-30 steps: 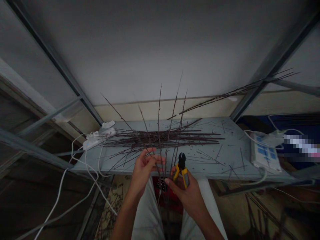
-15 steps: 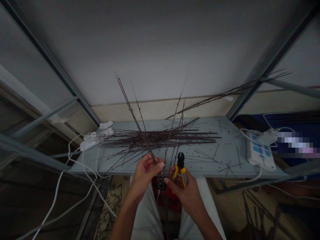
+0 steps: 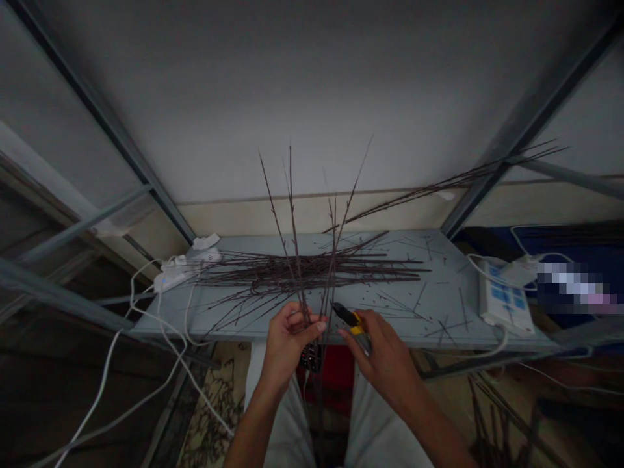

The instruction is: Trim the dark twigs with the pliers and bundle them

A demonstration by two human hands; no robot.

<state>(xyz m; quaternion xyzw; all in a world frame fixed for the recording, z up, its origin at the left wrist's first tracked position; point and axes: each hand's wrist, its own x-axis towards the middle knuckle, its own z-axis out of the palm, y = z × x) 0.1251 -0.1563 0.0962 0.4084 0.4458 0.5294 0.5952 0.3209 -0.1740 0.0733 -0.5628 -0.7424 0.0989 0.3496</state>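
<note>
My left hand (image 3: 291, 335) is closed around several thin brown twigs (image 3: 293, 224), which rise in a loose fan above it and run down between my legs. Yellow-and-black cutting pliers (image 3: 358, 328) are gripped in my right hand (image 3: 385, 348). Their dark jaws point up and left, close beside the twigs; whether they touch a twig I cannot tell. Beyond both hands, a pile of twigs (image 3: 302, 270) lies across the grey shelf (image 3: 390, 328).
A white power strip (image 3: 170, 276) with cables stands at the shelf's left end, and a white-and-blue box (image 3: 507, 302) at its right. Long twigs (image 3: 424, 192) lean from the shelf's back to the right post. Cut bits are scattered on the shelf. More twigs (image 3: 497, 416) stand at lower right.
The pliers have turned from upright to pointing left, with their jaws now beside the twigs. My right hand has let go of the twigs; those in my left hand have drawn closer together.
</note>
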